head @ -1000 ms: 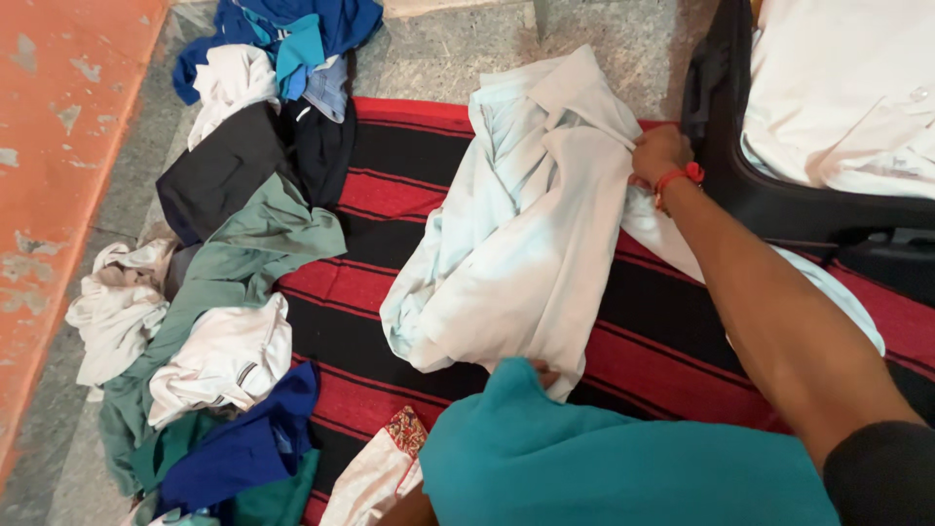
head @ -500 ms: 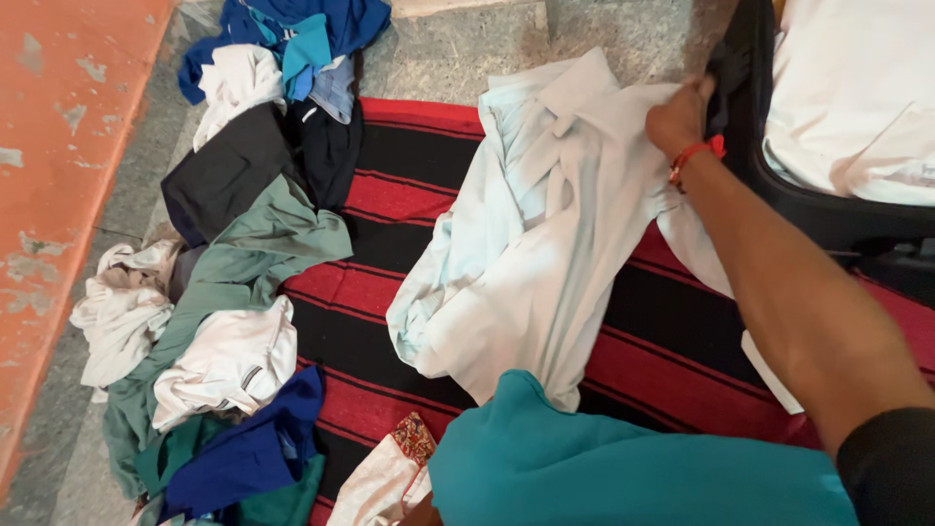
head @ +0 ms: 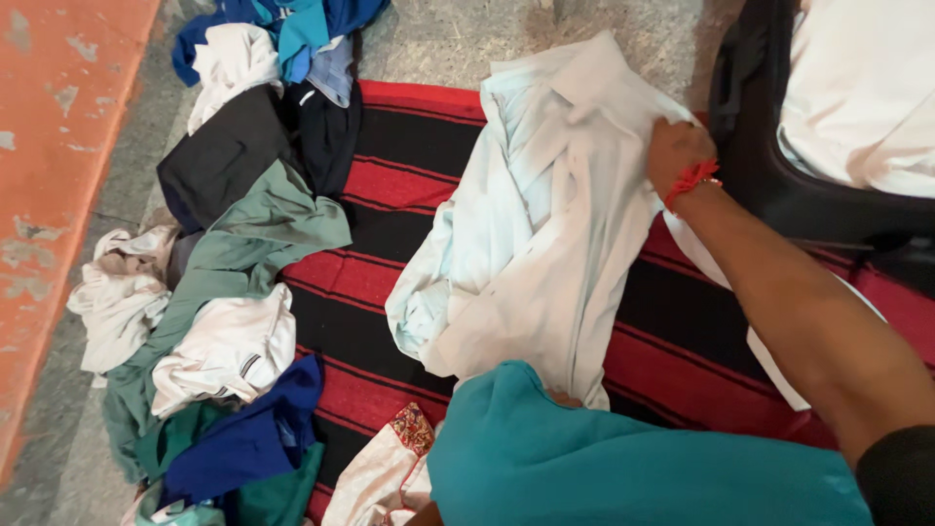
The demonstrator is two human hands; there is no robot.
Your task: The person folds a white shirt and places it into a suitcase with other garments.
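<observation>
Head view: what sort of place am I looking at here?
Probably a floor at home, used for sorting and packing clothes: a striped red-and-black mat on stone flooring, a heap of clothes, and an open dark suitcase holding white fabric.

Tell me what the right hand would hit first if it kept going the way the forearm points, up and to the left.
Probably more of the pale shirt that the right hand already grips: its collar lies just ahead. Beyond that comes bare grey stone floor. Depth is hard to judge from above.

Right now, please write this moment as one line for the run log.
right hand: grips pale shirt | left hand: mostly hidden behind teal cloth | shirt lies on striped blanket | suitcase beside
</observation>
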